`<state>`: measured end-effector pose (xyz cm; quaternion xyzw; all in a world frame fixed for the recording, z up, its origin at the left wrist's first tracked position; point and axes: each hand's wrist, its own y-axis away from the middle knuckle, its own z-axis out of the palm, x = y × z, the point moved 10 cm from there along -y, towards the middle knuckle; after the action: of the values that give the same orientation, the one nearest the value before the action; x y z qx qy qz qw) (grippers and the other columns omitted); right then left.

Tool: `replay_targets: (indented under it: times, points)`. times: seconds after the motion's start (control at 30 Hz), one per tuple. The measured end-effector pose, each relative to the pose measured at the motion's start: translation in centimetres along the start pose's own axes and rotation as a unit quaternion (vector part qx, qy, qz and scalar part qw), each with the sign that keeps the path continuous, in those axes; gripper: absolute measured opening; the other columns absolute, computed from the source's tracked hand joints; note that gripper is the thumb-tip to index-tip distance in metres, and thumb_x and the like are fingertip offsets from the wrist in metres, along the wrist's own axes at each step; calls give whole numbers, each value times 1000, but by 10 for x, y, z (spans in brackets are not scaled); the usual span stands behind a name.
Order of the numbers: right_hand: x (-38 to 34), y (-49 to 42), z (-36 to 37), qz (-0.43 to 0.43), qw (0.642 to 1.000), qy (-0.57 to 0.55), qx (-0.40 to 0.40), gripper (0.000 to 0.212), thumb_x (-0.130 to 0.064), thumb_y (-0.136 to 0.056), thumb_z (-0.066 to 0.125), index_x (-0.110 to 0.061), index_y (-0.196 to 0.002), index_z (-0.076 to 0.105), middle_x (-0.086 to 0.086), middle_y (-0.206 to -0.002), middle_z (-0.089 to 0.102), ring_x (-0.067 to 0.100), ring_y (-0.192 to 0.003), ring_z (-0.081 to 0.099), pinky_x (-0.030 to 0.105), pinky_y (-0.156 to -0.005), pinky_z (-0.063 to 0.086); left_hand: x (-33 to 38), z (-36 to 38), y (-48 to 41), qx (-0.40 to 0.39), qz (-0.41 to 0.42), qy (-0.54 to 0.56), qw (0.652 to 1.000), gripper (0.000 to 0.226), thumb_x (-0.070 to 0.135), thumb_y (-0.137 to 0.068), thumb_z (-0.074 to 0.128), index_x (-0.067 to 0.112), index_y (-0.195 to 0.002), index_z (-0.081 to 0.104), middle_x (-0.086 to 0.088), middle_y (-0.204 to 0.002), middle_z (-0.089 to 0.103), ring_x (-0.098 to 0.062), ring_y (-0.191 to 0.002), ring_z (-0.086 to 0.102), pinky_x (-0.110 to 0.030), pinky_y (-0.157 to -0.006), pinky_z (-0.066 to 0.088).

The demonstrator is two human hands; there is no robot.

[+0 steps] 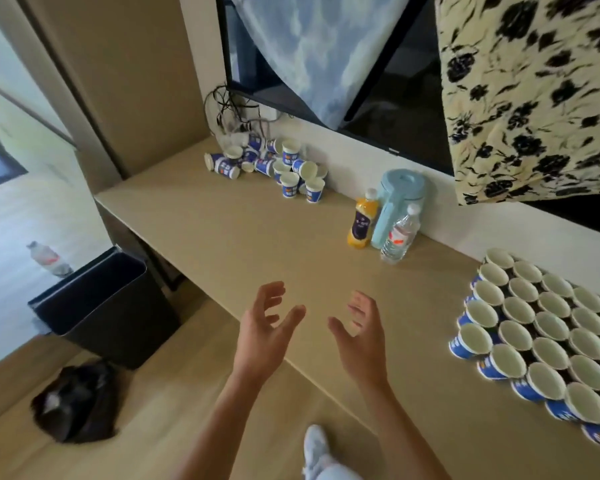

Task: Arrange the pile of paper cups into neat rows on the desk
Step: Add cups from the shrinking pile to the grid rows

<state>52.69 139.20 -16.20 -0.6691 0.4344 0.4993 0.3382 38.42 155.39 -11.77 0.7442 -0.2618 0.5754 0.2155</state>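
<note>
We note the loose pile of paper cups (274, 168), blue-printed with white interiors, at the upper centre of the frame on the far end of the desk (222, 230), against the wall; some stand upright, others lie tipped. The arranged rows of cups (548, 327) occupy the right edge of the frame, mouths up, rims touching. Both hands hover at lower centre above the desk's front edge, holding nothing: the left hand (264, 327) and right hand (361, 334) face palm to palm, fingers spread wide and loosely curved. Between pile and rows, by the wall, stand an orange juice bottle (361, 223), a pale blue jug (395, 202) and a clear water bottle (400, 237), close together. A black bin (108, 306) sits on the floor at the left, beside the desk
</note>
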Motion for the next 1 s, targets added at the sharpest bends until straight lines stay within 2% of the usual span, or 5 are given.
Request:
replay_targets:
  times: [0.37, 0.67, 0.8, 0.9, 1.0]
  points:
    - [25, -115, 122, 56, 998, -41, -10, 59, -7, -83, 78, -15, -134, 51, 5, -132, 60, 17, -116, 63, 44, -104, 50, -34, -48, -137, 0, -25, -66, 998, 42, 38, -88, 76, 33, -126, 58, 21, -126, 62, 3, -117, 58, -35, -96, 55]
    - [-11, -215, 197, 58, 995, -77, -11, 58, -5, -84, 76, -16, -135, 50, -1, -128, 60, 10, -114, 63, 29, -97, 48, -44, -83, -274, 6, -45, -66, 997, 48, 51, -80, 73, 35, -123, 58, 21, -126, 62, 3, -115, 59, -40, -95, 56]
    - [-21, -262, 215, 56, 997, -50, 14, 60, -7, -83, 78, -18, -135, 50, -2, -126, 60, 7, -112, 62, 29, -97, 49, -55, -70, -331, -32, -53, -53, 997, 47, 48, -83, 74, 34, -125, 58, 21, -125, 62, 8, -113, 58, -37, -95, 56]
    - [-24, -304, 223, 45, 997, 0, 58, 67, -11, -78, 83, -17, -135, 50, 1, -125, 58, 13, -110, 62, 31, -96, 49, -67, -55, -373, -76, -61, -49, 994, 49, 51, -79, 71, 33, -123, 58, 21, -124, 63, 9, -111, 58, -38, -94, 57]
    - [-27, -355, 225, 40, 991, 66, 111, 76, -14, -72, 88, -11, -136, 48, 5, -125, 54, 18, -108, 57, 33, -95, 47, -78, -42, -412, -127, -73, -48, 988, 41, 41, -85, 77, 32, -120, 59, 21, -122, 63, 8, -109, 59, -40, -93, 57]
